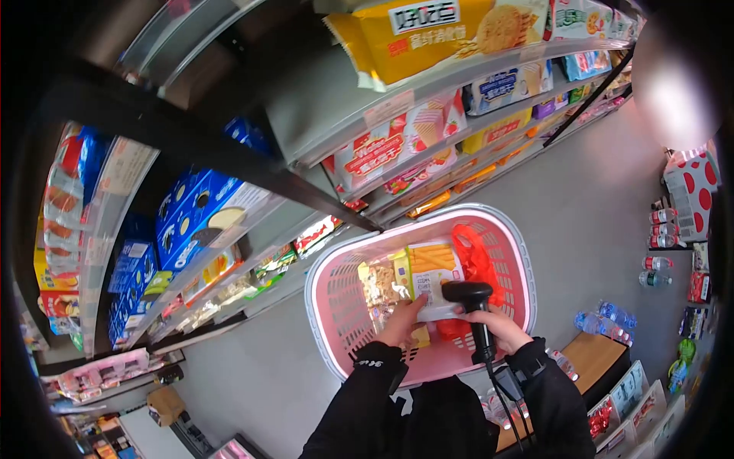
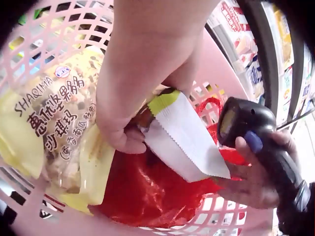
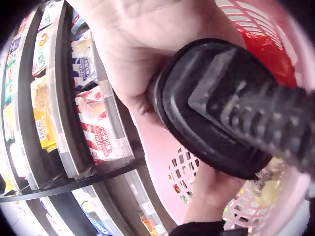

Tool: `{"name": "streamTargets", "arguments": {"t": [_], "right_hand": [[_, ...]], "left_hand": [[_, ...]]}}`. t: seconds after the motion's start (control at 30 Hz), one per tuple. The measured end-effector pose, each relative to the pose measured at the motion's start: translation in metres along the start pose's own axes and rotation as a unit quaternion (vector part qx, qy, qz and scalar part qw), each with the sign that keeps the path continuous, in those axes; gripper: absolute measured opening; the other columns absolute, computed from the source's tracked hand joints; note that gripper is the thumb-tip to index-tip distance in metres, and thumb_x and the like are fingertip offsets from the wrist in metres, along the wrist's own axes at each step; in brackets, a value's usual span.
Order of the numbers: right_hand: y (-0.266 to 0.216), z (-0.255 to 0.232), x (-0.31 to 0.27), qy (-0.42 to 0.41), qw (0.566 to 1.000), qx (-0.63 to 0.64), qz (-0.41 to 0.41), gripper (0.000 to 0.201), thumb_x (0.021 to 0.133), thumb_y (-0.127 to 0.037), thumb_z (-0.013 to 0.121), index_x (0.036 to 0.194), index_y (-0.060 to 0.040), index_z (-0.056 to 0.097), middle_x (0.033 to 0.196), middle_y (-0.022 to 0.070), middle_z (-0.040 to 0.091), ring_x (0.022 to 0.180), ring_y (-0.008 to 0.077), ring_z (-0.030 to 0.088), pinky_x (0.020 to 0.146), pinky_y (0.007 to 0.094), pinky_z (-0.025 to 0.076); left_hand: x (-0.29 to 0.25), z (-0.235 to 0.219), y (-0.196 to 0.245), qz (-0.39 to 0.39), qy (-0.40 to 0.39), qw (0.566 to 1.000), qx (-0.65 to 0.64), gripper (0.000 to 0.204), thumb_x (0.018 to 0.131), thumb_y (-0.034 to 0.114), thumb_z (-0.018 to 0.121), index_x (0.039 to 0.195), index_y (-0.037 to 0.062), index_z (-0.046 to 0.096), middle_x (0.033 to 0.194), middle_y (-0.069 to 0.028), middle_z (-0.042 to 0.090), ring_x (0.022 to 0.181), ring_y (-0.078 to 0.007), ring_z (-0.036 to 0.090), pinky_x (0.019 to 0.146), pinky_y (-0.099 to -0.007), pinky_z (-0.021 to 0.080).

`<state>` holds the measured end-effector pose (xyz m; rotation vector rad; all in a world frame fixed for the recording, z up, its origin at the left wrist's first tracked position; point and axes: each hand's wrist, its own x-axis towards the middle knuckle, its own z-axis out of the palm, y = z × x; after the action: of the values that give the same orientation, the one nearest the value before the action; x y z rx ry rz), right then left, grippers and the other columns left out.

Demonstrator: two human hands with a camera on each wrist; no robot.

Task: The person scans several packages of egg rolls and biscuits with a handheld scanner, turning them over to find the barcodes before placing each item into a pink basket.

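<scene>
The snack packet (image 1: 433, 277) is in the mouth of the pink basket (image 1: 317, 302), near its middle, its printed front showing yellow sticks and its white back seen from the left wrist. The left hand (image 1: 400, 323) reaches in over the basket's near side, its fingers bent close together and pinching one end of the packet. The right hand (image 1: 501, 329), above the basket's near right part, has its fingers curled round the handle of a black scanner (image 1: 468, 294), whose head stands over the packet; its fingertips lie at the packet's other end.

Inside the basket, a clear and yellow bag of shaqima (image 2: 64, 128) lies to the left of the packet, and a red plastic bag (image 1: 475, 256) lies to the right and partly under it. Beyond the basket are shelves (image 1: 306, 126) of packaged biscuits and wafers. To the basket's right are bottles (image 1: 604, 324) and a wood-topped table (image 1: 600, 359).
</scene>
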<state>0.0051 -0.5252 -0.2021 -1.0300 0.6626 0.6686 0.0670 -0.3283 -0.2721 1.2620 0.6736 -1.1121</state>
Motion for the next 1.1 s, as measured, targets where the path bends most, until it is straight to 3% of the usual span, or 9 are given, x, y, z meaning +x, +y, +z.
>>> {"name": "streamTargets", "arguments": {"t": [0.2, 0.27, 0.3, 0.43, 0.53, 0.6, 0.67, 0.93, 1.1], "right_hand": [[-0.020, 0.019, -0.032, 0.012, 0.999, 0.008, -0.048, 0.026, 0.076, -0.013, 0.054, 0.101, -0.0041, 0.056, 0.093, 0.0027, 0.053, 0.080, 0.0101, 0.049, 0.070, 0.0223, 0.040], [-0.021, 0.028, -0.048, 0.003, 0.998, 0.005, -0.060, 0.027, 0.075, -0.009, 0.054, 0.102, -0.0035, 0.055, 0.094, 0.0027, 0.053, 0.083, 0.0105, 0.049, 0.073, 0.0233, 0.040], [-0.019, 0.034, -0.055, 0.014, 0.995, -0.013, -0.101, 0.029, 0.074, -0.006, 0.055, 0.103, -0.0024, 0.055, 0.094, 0.0031, 0.054, 0.086, 0.0113, 0.050, 0.075, 0.0244, 0.040], [0.000, 0.046, -0.088, 0.026, 0.991, 0.043, -0.126, 0.035, 0.073, -0.003, 0.056, 0.108, 0.0001, 0.052, 0.100, 0.0047, 0.055, 0.093, 0.0132, 0.051, 0.084, 0.0271, 0.038], [0.019, 0.062, -0.115, 0.013, 0.983, 0.089, -0.157, 0.041, 0.070, -0.002, 0.056, 0.110, 0.0002, 0.050, 0.102, 0.0067, 0.056, 0.098, 0.0166, 0.051, 0.089, 0.0297, 0.037], [0.036, 0.075, -0.127, 0.021, 0.972, 0.110, -0.207, 0.045, 0.066, -0.003, 0.058, 0.110, 0.0006, 0.049, 0.103, 0.0089, 0.056, 0.101, 0.0191, 0.051, 0.091, 0.0313, 0.035], [0.045, 0.095, -0.141, 0.016, 0.959, 0.165, -0.230, 0.048, 0.065, -0.003, 0.061, 0.111, 0.0001, 0.049, 0.105, 0.0095, 0.056, 0.102, 0.0202, 0.050, 0.092, 0.0323, 0.035], [0.054, 0.215, -0.175, -0.043, 0.942, 0.085, -0.321, 0.064, 0.059, -0.001, 0.066, 0.118, -0.0010, 0.042, 0.106, 0.0104, 0.055, 0.102, 0.0210, 0.051, 0.093, 0.0330, 0.033], [0.065, 0.290, -0.162, -0.068, 0.944, 0.018, -0.322, 0.068, 0.056, -0.001, 0.070, 0.118, -0.0021, 0.042, 0.111, 0.0071, 0.053, 0.104, 0.0173, 0.049, 0.092, 0.0315, 0.036]], "left_hand": [[-0.038, -0.014, 0.003, 0.003, -0.089, 0.991, -0.095, 0.036, 0.085, 0.028, 0.054, 0.114, 0.0085, 0.047, 0.105, -0.0042, 0.054, 0.095, -0.0153, 0.052, 0.081, -0.0342, 0.042], [-0.059, -0.018, -0.002, 0.241, -0.095, 0.957, 0.133, 0.033, 0.085, 0.024, 0.053, 0.113, 0.0072, 0.047, 0.106, -0.0054, 0.054, 0.094, -0.0157, 0.054, 0.081, -0.0342, 0.043], [-0.072, -0.018, 0.000, 0.256, -0.112, 0.952, 0.126, 0.034, 0.086, 0.018, 0.052, 0.115, 0.0026, 0.045, 0.106, -0.0077, 0.055, 0.093, -0.0174, 0.055, 0.080, -0.0319, 0.044], [-0.108, -0.021, 0.008, 0.011, -0.077, 0.995, -0.068, 0.039, 0.085, 0.013, 0.053, 0.117, -0.0045, 0.040, 0.109, -0.0095, 0.053, 0.097, -0.0178, 0.054, 0.079, -0.0289, 0.047], [-0.130, -0.037, -0.012, 0.107, -0.159, 0.980, -0.059, 0.048, 0.083, 0.020, 0.056, 0.122, -0.0005, 0.036, 0.110, -0.0070, 0.051, 0.098, -0.0145, 0.052, 0.081, -0.0304, 0.045], [-0.163, -0.045, -0.009, 0.048, -0.160, 0.983, -0.074, 0.052, 0.083, 0.015, 0.057, 0.125, -0.0018, 0.032, 0.113, -0.0071, 0.049, 0.101, -0.0140, 0.050, 0.085, -0.0289, 0.042], [-0.180, -0.058, -0.020, 0.157, -0.240, 0.956, -0.056, 0.053, 0.082, 0.009, 0.056, 0.127, -0.0008, 0.029, 0.116, -0.0072, 0.047, 0.105, -0.0143, 0.047, 0.090, -0.0289, 0.039], [-0.278, -0.148, 0.007, 0.321, -0.264, 0.905, 0.092, 0.077, 0.071, 0.002, 0.062, 0.132, 0.0011, 0.015, 0.130, -0.0097, 0.032, 0.118, -0.0172, 0.035, 0.097, -0.0325, 0.030], [-0.308, -0.233, 0.007, 0.308, -0.284, 0.906, 0.065, 0.073, 0.070, 0.004, 0.062, 0.130, 0.0016, 0.022, 0.123, -0.0085, 0.042, 0.115, -0.0172, 0.040, 0.096, -0.0334, 0.033]]}}
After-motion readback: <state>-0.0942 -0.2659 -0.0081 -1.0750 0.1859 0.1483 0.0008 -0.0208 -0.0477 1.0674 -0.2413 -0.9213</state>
